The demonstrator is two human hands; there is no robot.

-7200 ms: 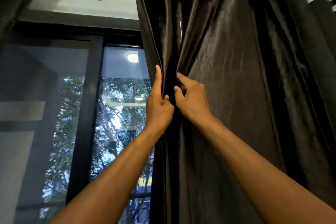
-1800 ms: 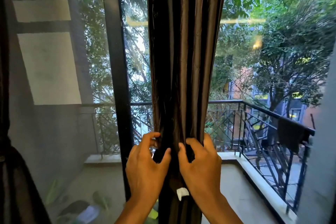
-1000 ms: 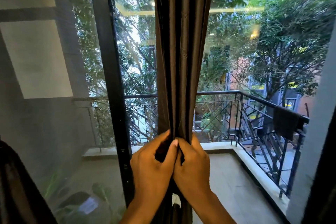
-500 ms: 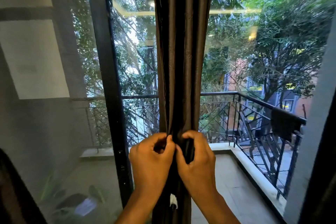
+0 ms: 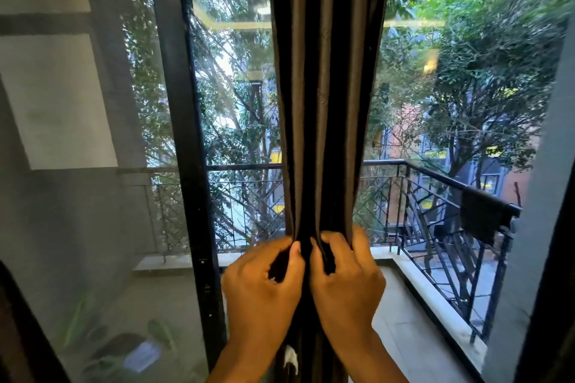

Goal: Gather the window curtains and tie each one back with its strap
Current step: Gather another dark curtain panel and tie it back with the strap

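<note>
A dark brown curtain (image 5: pixel 323 96) hangs gathered into a narrow column of folds in the middle of the window. My left hand (image 5: pixel 264 289) grips the bunched folds from the left at about railing height, fingers curled into the fabric. Beside it, thumbs almost touching, my right hand (image 5: pixel 345 286) grips the folds from the right. A small white tag (image 5: pixel 291 357) shows on the curtain below my wrists. I cannot make out a strap among the dark folds.
A black window frame post (image 5: pixel 189 165) stands just left of the curtain. Behind the glass lie a balcony floor and a black metal railing (image 5: pixel 435 196), with trees beyond. Another dark curtain edge (image 5: pixel 18 336) fills the lower left corner.
The curtain was spread wide on its rod, then bunched into a column. Over the last second both hands have stayed on the folds at railing height, fingers shifting slightly.
</note>
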